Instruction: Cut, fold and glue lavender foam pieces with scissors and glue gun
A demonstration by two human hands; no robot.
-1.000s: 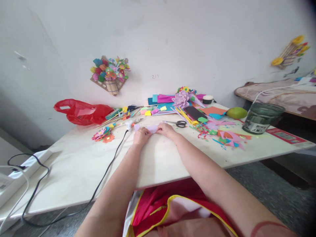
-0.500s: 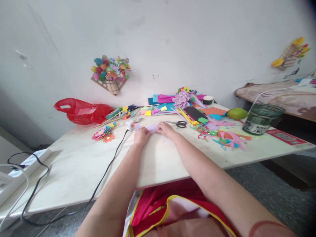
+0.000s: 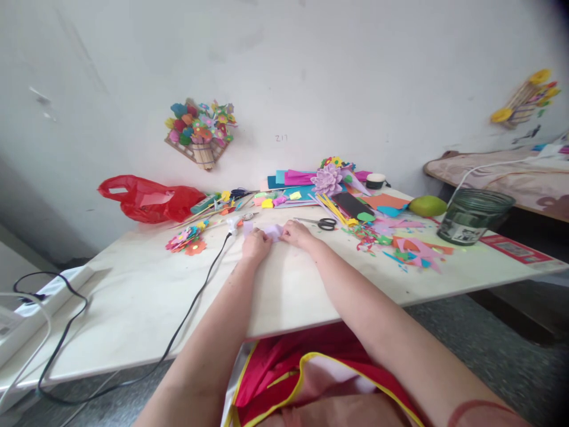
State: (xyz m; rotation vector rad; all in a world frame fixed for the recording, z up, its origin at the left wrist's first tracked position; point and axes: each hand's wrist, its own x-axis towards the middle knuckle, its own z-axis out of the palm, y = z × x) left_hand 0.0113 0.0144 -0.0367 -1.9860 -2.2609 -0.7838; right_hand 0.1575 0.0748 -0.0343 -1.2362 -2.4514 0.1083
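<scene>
A small lilac sheet (image 3: 272,230), paper or thin foam, lies on the table between my two hands. My left hand (image 3: 256,243) is closed on its left part, fingers pressed together. The sheet's right edge is pinched in my right hand (image 3: 295,232). Just left of the sheet rests a white glue gun (image 3: 233,225) with an orange nozzle. Black-handled scissors (image 3: 326,223) lie right of my right hand, blades toward it. My fingers cover parts of the sheet, so its full outline is hidden.
Foam flowers (image 3: 186,238) lie to the left, near a red plastic bag (image 3: 153,200). A black cord (image 3: 195,308) crosses the table's left side. Coloured scraps (image 3: 413,252), a green mango-like fruit (image 3: 427,206) and a glass jar (image 3: 475,216) are on the right. A lilac flower (image 3: 328,179) stands behind.
The lilac sheet's right part now looks raised or bent between my hands, where it lay flatter before. Both hands stay in nearly the same place.
</scene>
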